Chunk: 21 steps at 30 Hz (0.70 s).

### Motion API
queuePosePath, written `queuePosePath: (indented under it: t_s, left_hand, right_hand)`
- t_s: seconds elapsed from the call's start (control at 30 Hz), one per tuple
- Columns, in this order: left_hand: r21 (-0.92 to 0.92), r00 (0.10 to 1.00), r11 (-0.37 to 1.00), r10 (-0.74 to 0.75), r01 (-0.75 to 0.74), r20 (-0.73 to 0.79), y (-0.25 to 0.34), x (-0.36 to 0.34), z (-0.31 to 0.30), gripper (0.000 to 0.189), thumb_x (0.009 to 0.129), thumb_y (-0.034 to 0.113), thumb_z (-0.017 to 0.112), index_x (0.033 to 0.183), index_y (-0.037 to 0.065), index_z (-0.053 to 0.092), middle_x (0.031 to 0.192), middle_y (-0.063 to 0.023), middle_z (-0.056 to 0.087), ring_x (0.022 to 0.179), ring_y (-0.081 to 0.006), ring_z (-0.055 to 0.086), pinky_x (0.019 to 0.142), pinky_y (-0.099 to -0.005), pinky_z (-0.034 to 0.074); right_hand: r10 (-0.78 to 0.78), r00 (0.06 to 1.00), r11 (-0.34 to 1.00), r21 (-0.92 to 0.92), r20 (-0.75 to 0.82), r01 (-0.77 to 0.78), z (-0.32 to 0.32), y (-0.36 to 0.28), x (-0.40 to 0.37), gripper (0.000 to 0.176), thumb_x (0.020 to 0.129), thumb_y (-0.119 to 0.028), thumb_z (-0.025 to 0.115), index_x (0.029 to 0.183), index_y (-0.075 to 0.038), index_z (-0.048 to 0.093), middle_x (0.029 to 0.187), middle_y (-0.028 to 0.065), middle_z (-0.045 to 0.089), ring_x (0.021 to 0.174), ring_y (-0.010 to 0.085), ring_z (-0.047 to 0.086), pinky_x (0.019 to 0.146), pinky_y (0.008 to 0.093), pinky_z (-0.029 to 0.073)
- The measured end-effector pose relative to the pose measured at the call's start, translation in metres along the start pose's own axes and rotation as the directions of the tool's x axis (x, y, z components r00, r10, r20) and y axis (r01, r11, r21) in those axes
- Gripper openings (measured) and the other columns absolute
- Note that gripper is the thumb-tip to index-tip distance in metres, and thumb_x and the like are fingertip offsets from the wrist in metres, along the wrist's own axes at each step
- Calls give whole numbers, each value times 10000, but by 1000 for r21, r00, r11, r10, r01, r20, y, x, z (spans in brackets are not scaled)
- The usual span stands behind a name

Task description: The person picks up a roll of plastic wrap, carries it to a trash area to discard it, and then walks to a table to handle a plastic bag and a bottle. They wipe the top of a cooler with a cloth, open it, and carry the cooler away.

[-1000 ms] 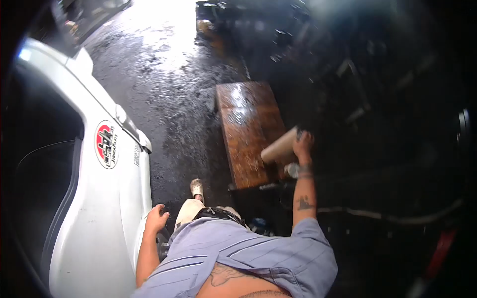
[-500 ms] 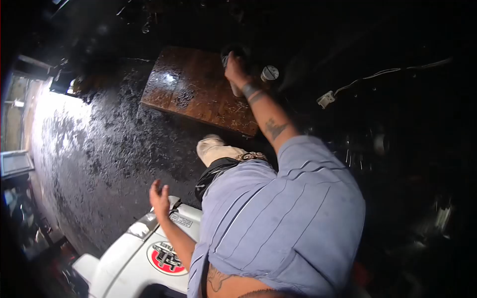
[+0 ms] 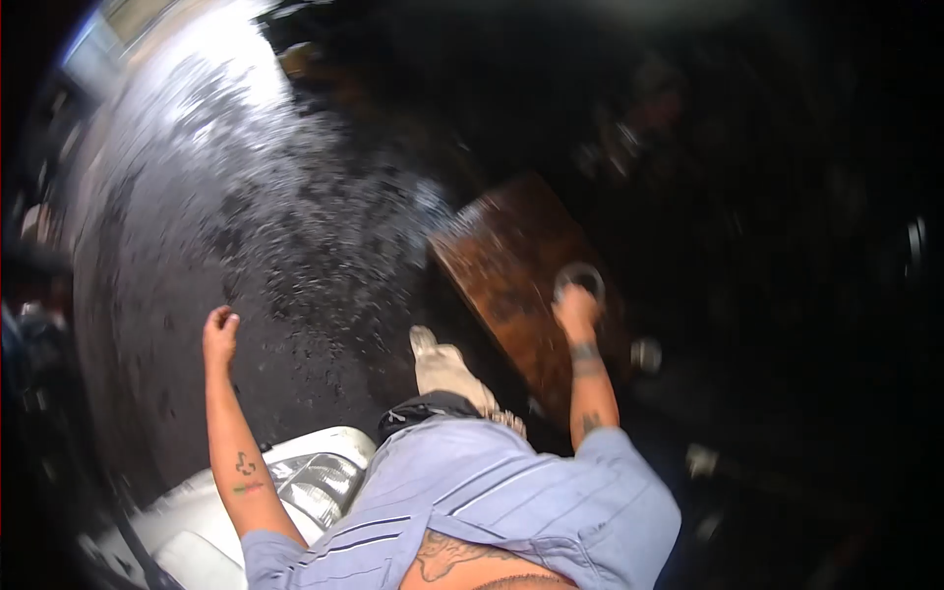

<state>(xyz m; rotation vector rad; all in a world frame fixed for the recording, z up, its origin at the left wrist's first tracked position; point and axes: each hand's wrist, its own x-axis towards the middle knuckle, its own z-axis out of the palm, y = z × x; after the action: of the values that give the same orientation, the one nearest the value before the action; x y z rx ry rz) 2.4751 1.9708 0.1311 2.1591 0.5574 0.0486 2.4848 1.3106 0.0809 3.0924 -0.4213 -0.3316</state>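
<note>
My right hand (image 3: 575, 313) is closed on a round dark object with a pale, ring-like rim (image 3: 598, 285), just over the brown wooden board or box top (image 3: 492, 280). Motion blur hides what kind of object it is. My left hand (image 3: 221, 336) hangs out over the dark floor, loosely curled with fingers and thumb a little apart and nothing visible in it. Below that arm is the front of a white vehicle (image 3: 211, 546) with a clear headlight (image 3: 313, 489).
Rough, dark, partly shiny floor (image 3: 295, 256) spreads to the left toward bright light. A small pale round can (image 3: 645, 355) stands right of the wooden piece. A whitish plug-like item (image 3: 701, 459) lies nearer on the right. My shoe (image 3: 423, 340) is in the middle.
The view has swung, so the wooden piece appears lower and farther right. My right hand has lifted the round object's rim into sight. My left arm has stretched out farther left, its fingers more curled.
</note>
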Motion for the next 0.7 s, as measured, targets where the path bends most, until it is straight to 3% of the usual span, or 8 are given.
queuePosePath:
  t_s: [0.13,0.27,0.3,0.33,0.4,0.5,0.57,0.7]
  left_hand:
    - [-99,910,910,-410,403,-66,-95,-51,-19,353,804,143,603,1113,-16,537,1055,-126,593,986,-190,555,877,-314,414]
    - [-135,740,736,-672,663,-29,-205,-155,-5,228,782,211,599,907,20,589,647,-97,542,449,-170,453,391,-326,348]
    - [-202,381,383,-923,902,-50,-189,-173,6,185,796,220,566,815,36,573,588,-84,482,436,-170,421,388,-326,335]
    - [-227,602,609,-791,760,-108,-329,-228,43,141,799,176,558,776,37,547,557,-78,425,422,-170,387,369,-347,307]
    - [-391,106,60,-990,918,97,-194,-197,18,137,789,121,581,886,25,590,552,-104,462,466,-228,467,381,-395,346]
    - [-319,190,181,-982,930,-3,-172,-120,-3,85,784,110,587,806,29,572,526,-95,466,476,-249,504,388,-402,370]
    - [-473,624,616,-764,630,-163,-193,-61,-33,244,824,312,502,658,133,487,510,-53,443,412,-170,461,340,-330,317]
    - [-820,537,516,-777,247,-328,-163,88,-112,60,846,224,549,865,172,524,550,50,423,408,-57,378,337,-226,277]
  right_hand:
    - [111,981,993,-64,161,-102,-77,-53,46,403,641,-388,747,898,-92,652,939,146,647,927,319,609,774,507,455]
    - [75,989,993,75,131,-85,-130,-114,95,418,635,-346,774,883,-29,661,918,178,648,891,312,618,749,400,470]
    - [55,991,996,69,122,-64,-134,-133,109,418,635,-346,774,883,-29,661,918,178,648,891,312,618,749,400,470]
    - [57,992,964,251,111,-83,-136,-153,113,392,635,-327,775,847,-18,659,860,175,650,834,296,624,719,385,464]
    - [2,1000,902,432,15,-9,-126,-196,139,325,640,-254,773,793,2,646,708,146,635,666,237,603,659,361,447]
    - [-117,992,864,488,-50,126,-144,-306,158,281,673,-209,743,757,27,615,636,71,586,590,158,474,609,339,422]
    - [-166,979,772,602,-118,204,-127,-376,201,306,683,-241,739,725,28,598,651,107,594,607,206,504,608,357,419]
    - [-399,850,553,650,-343,522,-173,-525,258,268,728,-246,715,813,-4,636,698,110,621,615,177,541,637,335,445]
